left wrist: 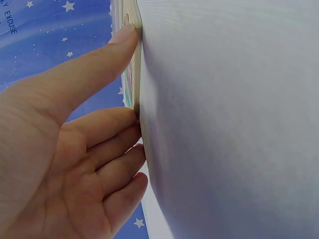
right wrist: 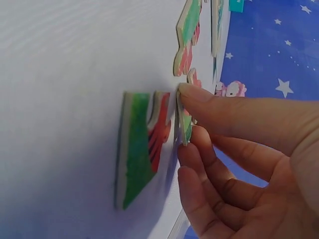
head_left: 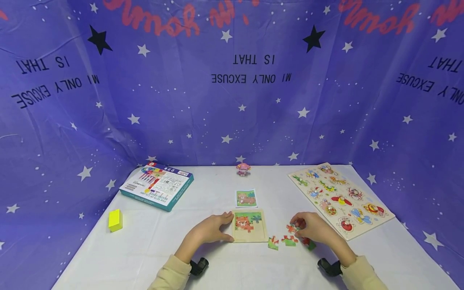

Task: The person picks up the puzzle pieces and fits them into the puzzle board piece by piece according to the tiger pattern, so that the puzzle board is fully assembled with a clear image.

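Note:
A square wooden puzzle board (head_left: 259, 235) lies on the table, partly filled with pieces of an orange tiger face and green leaves. At its left edge my left hand (head_left: 210, 229) rests, thumb and fingertips touching the rim, as the left wrist view also shows. To the right of the board, my right hand (head_left: 314, 228) pinches a small puzzle piece (right wrist: 187, 127) between thumb and fingers, close to the table. Loose tiger pieces lie around it: a green-and-orange piece (head_left: 273, 243), another piece (head_left: 289, 241) and one by the palm (right wrist: 133, 154).
A picture card (head_left: 246, 198) lies just beyond the board, and a pink figurine (head_left: 243, 169) stands behind it. On the right is a wooden insect peg board (head_left: 340, 199). A flat box (head_left: 157, 185) and a yellow block (head_left: 115, 220) are on the left.

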The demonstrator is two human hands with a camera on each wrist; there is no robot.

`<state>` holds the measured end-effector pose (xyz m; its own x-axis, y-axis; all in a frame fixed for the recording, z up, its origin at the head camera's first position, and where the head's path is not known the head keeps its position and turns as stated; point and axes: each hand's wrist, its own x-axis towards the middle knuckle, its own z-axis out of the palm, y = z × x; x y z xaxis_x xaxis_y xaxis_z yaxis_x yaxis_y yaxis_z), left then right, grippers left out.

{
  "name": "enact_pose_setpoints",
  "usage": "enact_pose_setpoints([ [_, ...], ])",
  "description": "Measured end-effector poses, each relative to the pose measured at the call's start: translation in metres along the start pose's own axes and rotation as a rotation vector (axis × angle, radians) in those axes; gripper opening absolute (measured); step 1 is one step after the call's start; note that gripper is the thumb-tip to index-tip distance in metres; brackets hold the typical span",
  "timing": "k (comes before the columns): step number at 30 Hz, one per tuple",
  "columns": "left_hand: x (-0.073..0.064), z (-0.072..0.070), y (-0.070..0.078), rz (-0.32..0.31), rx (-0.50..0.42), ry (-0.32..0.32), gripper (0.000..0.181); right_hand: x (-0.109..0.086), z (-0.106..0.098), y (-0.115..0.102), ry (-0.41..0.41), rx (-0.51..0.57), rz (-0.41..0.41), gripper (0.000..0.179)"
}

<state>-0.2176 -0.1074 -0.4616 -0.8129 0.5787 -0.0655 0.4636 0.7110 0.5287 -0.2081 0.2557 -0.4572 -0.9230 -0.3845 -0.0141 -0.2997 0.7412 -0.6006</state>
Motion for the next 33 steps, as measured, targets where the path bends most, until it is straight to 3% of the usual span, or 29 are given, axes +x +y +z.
enact_pose_setpoints([
  [16, -0.001, 0.001, -0.001, -0.003, -0.001, -0.01, 0.079, -0.001, 0.003, 0.01, 0.04, -0.011, -0.064, 0.027],
  [22, -0.001, 0.001, -0.001, -0.004, 0.005, -0.01, 0.079, 0.001, 0.003, 0.007, 0.083, 0.001, -0.118, 0.018],
  [33, -0.001, 0.001, -0.001, 0.0, 0.018, -0.006, 0.079, 0.007, 0.006, -0.001, 0.128, 0.053, -0.204, 0.018],
])
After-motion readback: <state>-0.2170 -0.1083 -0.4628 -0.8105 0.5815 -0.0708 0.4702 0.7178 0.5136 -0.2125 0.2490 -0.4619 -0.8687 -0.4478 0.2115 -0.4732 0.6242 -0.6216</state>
